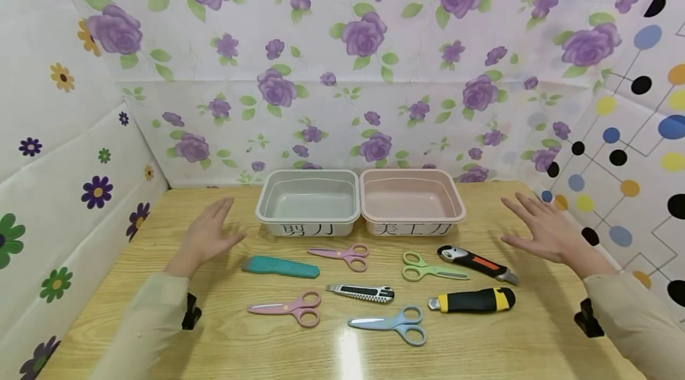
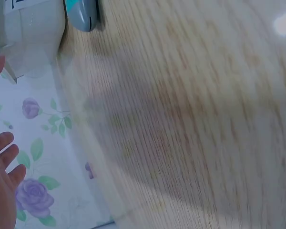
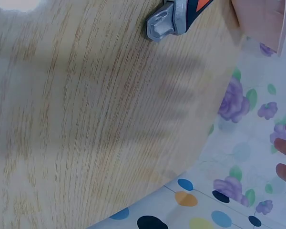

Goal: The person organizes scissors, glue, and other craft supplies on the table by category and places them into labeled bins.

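Note:
My left hand [image 1: 207,234] hovers over the table's left side, fingers spread, holding nothing. Nearest to it lies a teal utility knife [image 1: 282,266]. On the right my right hand [image 1: 547,230] is likewise raised with spread fingers, close to a black-and-orange utility knife [image 1: 476,263]. Between the hands lie pink scissors [image 1: 342,254], a second pair of pink scissors [image 1: 286,307], green scissors [image 1: 428,267] and blue scissors [image 1: 390,323]. A silver-and-black utility knife [image 1: 364,292] and a yellow-and-black utility knife [image 1: 473,301] lie among them.
A grey bin [image 1: 308,173] and a pink bin [image 1: 412,174] stand side by side at the back, with black characters on their fronts. Floral cloth [image 1: 332,124] hangs behind the wooden table [image 1: 214,344]. Patterned cloth walls close both sides.

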A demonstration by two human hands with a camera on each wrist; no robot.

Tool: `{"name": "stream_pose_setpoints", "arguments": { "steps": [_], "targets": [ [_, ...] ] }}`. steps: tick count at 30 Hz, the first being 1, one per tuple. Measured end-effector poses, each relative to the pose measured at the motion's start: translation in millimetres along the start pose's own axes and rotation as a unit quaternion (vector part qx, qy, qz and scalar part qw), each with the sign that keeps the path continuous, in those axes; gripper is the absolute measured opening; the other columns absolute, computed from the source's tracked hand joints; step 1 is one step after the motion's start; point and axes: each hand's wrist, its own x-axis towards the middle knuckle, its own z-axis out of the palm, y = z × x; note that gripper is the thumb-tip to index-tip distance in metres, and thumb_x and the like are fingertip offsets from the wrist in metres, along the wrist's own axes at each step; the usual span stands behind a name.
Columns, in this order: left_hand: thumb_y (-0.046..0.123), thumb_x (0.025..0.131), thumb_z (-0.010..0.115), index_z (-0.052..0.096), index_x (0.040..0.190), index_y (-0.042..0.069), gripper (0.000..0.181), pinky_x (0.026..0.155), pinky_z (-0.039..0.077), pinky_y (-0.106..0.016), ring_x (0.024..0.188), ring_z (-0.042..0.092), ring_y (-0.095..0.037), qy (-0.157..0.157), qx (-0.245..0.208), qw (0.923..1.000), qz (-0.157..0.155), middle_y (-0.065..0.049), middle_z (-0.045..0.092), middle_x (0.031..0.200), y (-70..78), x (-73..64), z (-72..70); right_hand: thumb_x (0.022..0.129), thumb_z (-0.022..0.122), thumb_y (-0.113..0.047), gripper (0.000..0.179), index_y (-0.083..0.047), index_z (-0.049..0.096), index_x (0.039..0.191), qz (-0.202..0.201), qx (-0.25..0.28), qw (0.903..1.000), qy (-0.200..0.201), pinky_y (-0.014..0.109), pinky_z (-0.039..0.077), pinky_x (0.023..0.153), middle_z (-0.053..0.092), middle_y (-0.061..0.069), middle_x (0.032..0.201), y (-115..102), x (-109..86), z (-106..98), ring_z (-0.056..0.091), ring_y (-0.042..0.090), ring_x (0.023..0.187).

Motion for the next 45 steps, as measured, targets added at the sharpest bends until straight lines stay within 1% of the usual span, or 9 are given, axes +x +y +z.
{"name": "stream_pose_setpoints", "arguments": {
  "steps": [5,9,13,18,24,27,32,38,45],
  "targets": [
    [0.040,0.081,0.063,0.027,0.138,-0.007,0.082,0.100,0.027,-0.056,0.124,0.031,-0.045,0.005,-0.018,0.9998,-0.009,-0.029,0.030,0.138,5.8,2.3,1.4,0.081,0.059,-0.050,0.083,-0.017,0.021,0.146,-0.007,-0.006,1.0000,-0.001,0.063,0.020,0.096,0.026,0.028,0.141,-2,2.0,1,0.030,0.049,0.122],
    [0.042,0.081,0.062,0.025,0.139,-0.005,0.083,0.098,0.029,-0.057,0.124,0.032,-0.046,-0.001,-0.027,0.9995,-0.019,-0.028,0.030,0.139,10.1,4.0,1.9,0.080,0.059,-0.051,0.082,-0.014,0.024,0.145,-0.007,-0.006,0.9999,-0.009,0.063,0.024,0.094,0.028,0.029,0.140,-4,2.9,2,0.035,0.050,0.118],
    [0.042,0.081,0.062,0.023,0.141,-0.002,0.084,0.094,0.032,-0.061,0.122,0.033,-0.047,-0.009,-0.049,0.9981,-0.037,-0.028,0.030,0.139,13.9,4.9,3.0,0.081,0.059,-0.050,0.081,-0.013,0.025,0.144,0.001,0.003,0.9999,-0.014,0.064,0.029,0.091,0.028,0.028,0.140,-4,3.1,5,0.037,0.050,0.117],
    [0.045,0.081,0.062,0.022,0.143,0.001,0.086,0.089,0.036,-0.062,0.117,0.040,-0.048,-0.012,-0.103,0.9924,-0.067,-0.027,0.038,0.135,17.7,6.4,6.8,0.081,0.060,-0.050,0.081,-0.014,0.026,0.144,0.007,0.020,0.9996,-0.018,0.065,0.033,0.085,0.031,0.028,0.139,-8,3.7,7,0.037,0.050,0.116],
    [0.047,0.080,0.062,0.024,0.142,0.002,0.086,0.089,0.038,-0.058,0.115,0.046,-0.041,-0.011,-0.155,0.9845,-0.081,-0.024,0.045,0.131,21.3,11.1,10.4,0.080,0.062,-0.048,0.080,-0.014,0.026,0.144,0.003,0.022,0.9997,-0.009,0.062,0.040,0.077,0.037,0.028,0.135,-14,3.8,9,0.043,0.050,0.112],
    [0.043,0.081,0.063,0.024,0.142,0.001,0.083,0.091,0.038,-0.057,0.115,0.048,-0.040,-0.015,-0.184,0.9791,-0.085,-0.026,0.045,0.130,23.4,13.3,12.1,0.080,0.062,-0.047,0.080,-0.017,0.025,0.144,0.017,0.042,0.9988,-0.016,0.063,0.040,0.076,0.037,0.026,0.136,-18,3.3,9,0.042,0.049,0.113],
    [0.041,0.082,0.064,0.026,0.141,0.000,0.081,0.089,0.041,-0.055,0.112,0.050,-0.042,-0.023,-0.213,0.9725,-0.090,-0.028,0.047,0.127,27.6,14.0,14.3,0.082,0.062,-0.044,0.078,-0.017,0.023,0.145,0.034,0.111,0.9930,-0.022,0.064,0.036,0.082,0.039,0.023,0.135,-27,3.5,12,0.041,0.045,0.115],
    [0.040,0.081,0.065,0.032,0.138,0.001,0.077,0.090,0.040,-0.055,0.112,0.050,-0.041,-0.014,-0.222,0.9715,-0.082,-0.025,0.052,0.123,31.2,15.6,16.9,0.083,0.064,-0.035,0.069,-0.005,0.035,0.138,0.014,0.163,0.9866,0.005,0.059,0.039,0.082,0.048,0.019,0.128,-41,5.5,15,0.048,0.037,0.110],
    [0.035,0.082,0.066,0.037,0.136,0.003,0.069,0.088,0.041,-0.056,0.111,0.050,-0.042,-0.008,-0.228,0.9706,-0.075,-0.026,0.054,0.120,35.8,19.4,19.5,0.080,0.068,-0.032,0.065,-0.005,0.042,0.133,0.002,0.180,0.9833,0.026,0.056,0.042,0.080,0.052,0.015,0.124,-59,7.8,17,0.052,0.033,0.105]
  ]
}}
